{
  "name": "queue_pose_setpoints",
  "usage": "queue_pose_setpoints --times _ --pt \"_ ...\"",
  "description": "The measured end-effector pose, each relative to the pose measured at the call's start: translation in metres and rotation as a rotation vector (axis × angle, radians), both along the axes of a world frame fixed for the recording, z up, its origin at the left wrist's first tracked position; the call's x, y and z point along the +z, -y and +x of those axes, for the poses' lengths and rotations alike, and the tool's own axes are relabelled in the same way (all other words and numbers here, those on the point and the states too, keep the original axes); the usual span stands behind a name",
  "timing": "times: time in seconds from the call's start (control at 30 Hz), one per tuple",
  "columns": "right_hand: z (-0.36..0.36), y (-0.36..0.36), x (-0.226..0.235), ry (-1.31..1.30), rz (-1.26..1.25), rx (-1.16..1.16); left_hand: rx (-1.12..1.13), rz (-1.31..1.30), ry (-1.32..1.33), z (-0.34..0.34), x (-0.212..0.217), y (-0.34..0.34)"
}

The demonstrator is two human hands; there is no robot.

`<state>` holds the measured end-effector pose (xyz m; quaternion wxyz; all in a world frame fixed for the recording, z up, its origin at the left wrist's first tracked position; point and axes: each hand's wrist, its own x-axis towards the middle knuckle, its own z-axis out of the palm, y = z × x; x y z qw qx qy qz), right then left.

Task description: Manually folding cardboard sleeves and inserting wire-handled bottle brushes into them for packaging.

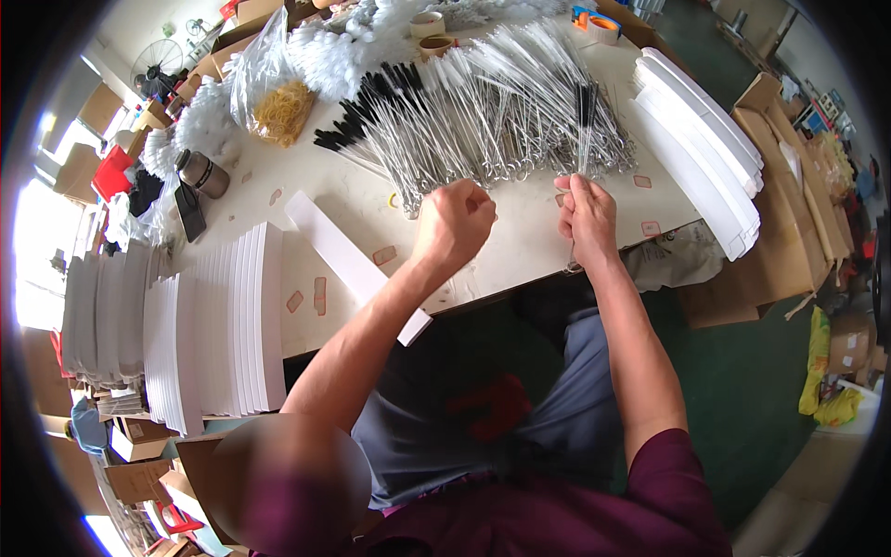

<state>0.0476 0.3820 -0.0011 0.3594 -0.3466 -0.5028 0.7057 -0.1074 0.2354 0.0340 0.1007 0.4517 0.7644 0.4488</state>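
A wide heap of thin wire-handled cleaning brushes (483, 111) lies across the middle of the table, some with black bristles and others with white, their looped wire ends toward me. My right hand (591, 218) is closed on the wire ends of a few black-bristled brushes (584, 125), which point away from me over the heap's right side. My left hand (455, 221) is curled into a fist just in front of the heap, and anything inside it is hidden. A long narrow white box (343, 251) lies slantwise near my left forearm.
Stacked white boxes (246, 316) stand at the left edge, with more white boxes (691, 139) at the right. Behind are a plastic bag of yellow rubber bands (284, 113), tape rolls (436, 45) and a dark bottle (202, 174). An open carton (789, 213) sits beyond the right edge.
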Motion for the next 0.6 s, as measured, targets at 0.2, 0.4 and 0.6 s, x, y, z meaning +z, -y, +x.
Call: queue_pose_setpoints --times 0.2,0.4,0.6 --pt "-0.002 0.006 -0.005 -0.024 0.067 0.014 0.028 -0.172 -0.185 -0.02 0.004 -0.046" --pt "-0.003 0.006 -0.009 -0.051 0.097 -0.006 0.013 -0.383 -0.395 -0.012 -0.006 -0.067" --pt "-0.001 0.006 -0.008 -0.041 0.121 -0.018 0.041 -0.401 -0.561 -0.008 -0.021 -0.067"
